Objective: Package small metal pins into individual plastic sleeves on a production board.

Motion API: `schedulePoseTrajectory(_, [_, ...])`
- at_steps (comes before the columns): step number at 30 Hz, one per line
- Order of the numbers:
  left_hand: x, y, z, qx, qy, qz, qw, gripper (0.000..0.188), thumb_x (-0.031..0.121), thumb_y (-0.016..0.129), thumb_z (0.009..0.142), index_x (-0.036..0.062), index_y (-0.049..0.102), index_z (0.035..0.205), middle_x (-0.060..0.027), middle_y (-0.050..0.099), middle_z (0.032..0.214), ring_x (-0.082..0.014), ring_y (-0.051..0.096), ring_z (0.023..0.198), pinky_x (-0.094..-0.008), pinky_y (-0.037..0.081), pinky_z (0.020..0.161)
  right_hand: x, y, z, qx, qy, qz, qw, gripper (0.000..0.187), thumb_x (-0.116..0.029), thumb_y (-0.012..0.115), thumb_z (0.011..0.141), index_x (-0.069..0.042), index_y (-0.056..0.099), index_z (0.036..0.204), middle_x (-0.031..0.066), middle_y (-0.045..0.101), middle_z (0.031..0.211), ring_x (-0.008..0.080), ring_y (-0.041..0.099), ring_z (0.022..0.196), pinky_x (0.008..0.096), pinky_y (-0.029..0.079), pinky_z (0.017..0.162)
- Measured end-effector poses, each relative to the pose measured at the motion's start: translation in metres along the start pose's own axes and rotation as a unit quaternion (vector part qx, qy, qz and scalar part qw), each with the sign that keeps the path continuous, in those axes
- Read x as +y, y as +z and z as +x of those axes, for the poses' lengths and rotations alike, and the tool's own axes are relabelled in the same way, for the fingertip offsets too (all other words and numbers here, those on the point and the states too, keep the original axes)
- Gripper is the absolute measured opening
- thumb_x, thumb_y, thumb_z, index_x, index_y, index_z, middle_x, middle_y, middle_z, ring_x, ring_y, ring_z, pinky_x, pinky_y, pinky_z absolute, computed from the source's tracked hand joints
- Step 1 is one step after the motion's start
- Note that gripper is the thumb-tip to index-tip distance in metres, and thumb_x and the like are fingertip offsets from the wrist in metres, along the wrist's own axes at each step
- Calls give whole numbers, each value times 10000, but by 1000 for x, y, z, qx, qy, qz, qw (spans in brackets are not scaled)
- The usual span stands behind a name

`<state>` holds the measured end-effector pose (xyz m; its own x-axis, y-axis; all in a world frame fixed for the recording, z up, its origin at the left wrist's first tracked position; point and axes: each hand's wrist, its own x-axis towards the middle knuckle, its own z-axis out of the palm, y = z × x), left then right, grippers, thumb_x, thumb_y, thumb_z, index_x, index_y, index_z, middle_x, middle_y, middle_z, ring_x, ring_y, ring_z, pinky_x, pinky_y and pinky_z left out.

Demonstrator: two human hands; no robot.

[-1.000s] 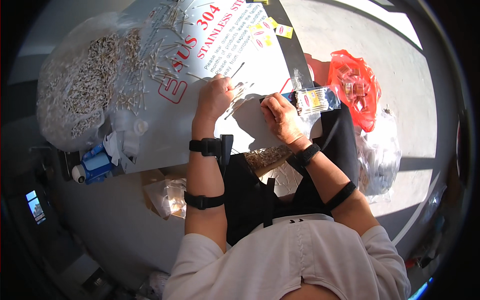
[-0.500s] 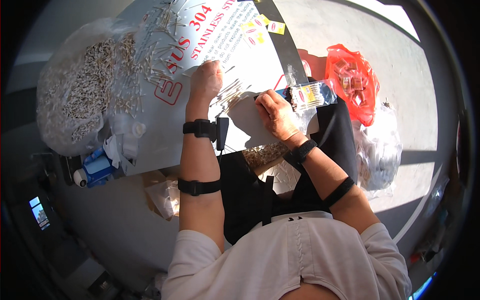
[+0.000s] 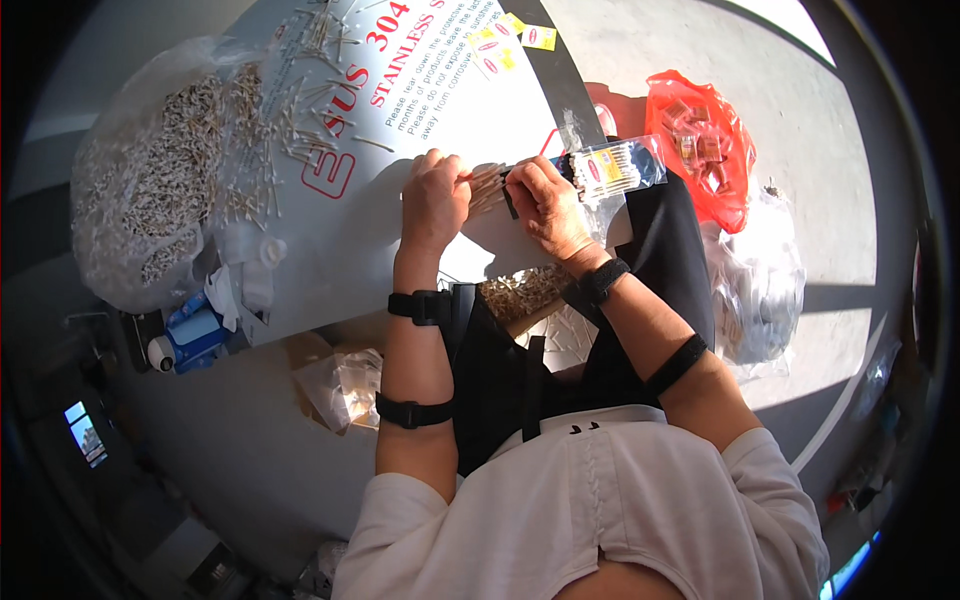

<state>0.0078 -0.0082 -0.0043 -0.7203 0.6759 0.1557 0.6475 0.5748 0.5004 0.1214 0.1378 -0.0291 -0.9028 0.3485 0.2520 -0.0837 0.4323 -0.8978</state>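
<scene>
At the table's near edge, my left hand [image 3: 437, 200] is closed, fingertips on one end of a small bunch of cotton swabs [image 3: 487, 188] lying roughly side by side. My right hand [image 3: 547, 212] is just right of the bunch, its fingers pinched on a dark blue flat strip [image 3: 510, 196]; most of the strip is hidden beneath the hand. Beyond its knuckles, a clear packet [image 3: 612, 170] holds a row of swabs and a yellow label with a red oval. Part of the bunch is hidden by my fingers.
A large clear bag of swabs [image 3: 165, 190] bulges at the left, with loose swabs [image 3: 265, 150] spilled beside it. Small yellow labels [image 3: 490, 50] lie at the far edge. A red bag [image 3: 700, 145] and a clear bag [image 3: 755, 290] stand at the right; a blue-and-white bottle [image 3: 195, 335] is lower left.
My left hand has moved right and nearer, from above the swabs to their left end beside my right hand. My right hand and the packet have shifted slightly left and away.
</scene>
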Motion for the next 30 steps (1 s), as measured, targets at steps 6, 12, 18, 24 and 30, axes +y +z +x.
schedulePoseTrajectory(6, [31,9,-35,32,0,114,993,686,232,745,782,43,412,1351,-147,407,1414,-319,386,1313,-514,334,1042,5,-6,2,81,20,109,991,164,66,550,861,-11,565,1004,126,568,1026,277,597,932,327,490,811])
schedulePoseTrajectory(12, [28,22,-40,-29,-22,194,980,868,544,569,866,68,240,1513,-142,205,1578,-291,184,1464,-531,111,1172,-6,-4,5,41,57,206,976,272,72,475,909,7,575,1153,139,551,1262,259,549,1172,319,439,978])
schedulePoseTrajectory(18, [12,26,-37,14,3,74,997,730,446,516,938,57,257,1499,-181,192,1570,-338,194,1450,-499,133,1175,-4,1,17,41,31,187,981,277,-21,456,979,-3,567,1232,119,509,1355,210,484,1252,309,379,1045])
schedulePoseTrajectory(24, [16,40,-37,247,-98,-276,924,578,365,369,1036,-9,278,1466,-211,232,1544,-332,246,1429,-426,230,1155,1,16,32,82,8,184,980,272,-71,524,964,24,586,1211,189,572,1280,295,547,1203,339,412,1025])
schedulePoseTrajectory(30, [36,53,-23,256,-132,-320,903,568,349,385,1024,-35,344,1441,-210,351,1496,-303,330,1390,-399,249,1147,1,22,27,57,21,188,980,284,-95,524,971,21,583,1222,191,576,1279,311,543,1210,343,404,1033])
